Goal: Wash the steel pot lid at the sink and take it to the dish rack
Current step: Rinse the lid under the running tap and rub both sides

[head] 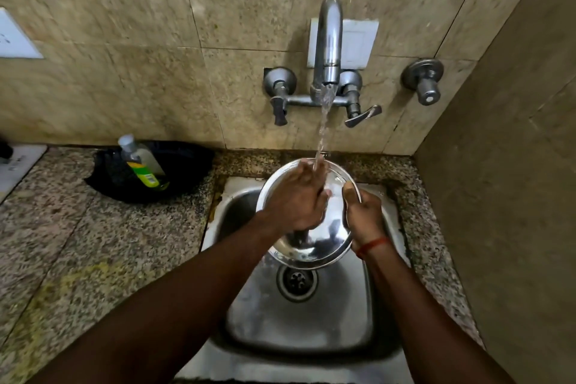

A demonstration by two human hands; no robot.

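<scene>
Water's running: a steady stream (324, 121) drops from the wall tap (327, 40) straight onto the top edge of the steel pot lid (330, 227), which is held tilted above the sink (299, 321), clear of the drain (297, 280). The right hand (363, 212) has the lid by its right rim, thumb pressed on the near face and fingers wrapped behind, a firm pinch. The left hand (296, 196) lies across the lid's face with its fingertips up in the stream. Whether they lie flat or hook over the far rim I cannot tell, and no scrubber shows in it. This looks like the rinse-and-rub stage, so the washing is under way, not finished. The soap bottle (141, 162) sits in a black basin (187, 165) on the counter (78, 243) to the left, well apart from the action. What's next, I'd say: turn the lid so the water sweeps the whole face and the back, then reach for the tap's lever (363, 115) with the free hand to shut it off, shake the drips into the sink and carry the lid away. No dish rack is in view, so which way to carry it is unclear. Wet steel is slippery, so that rim grip has to hold.
</scene>
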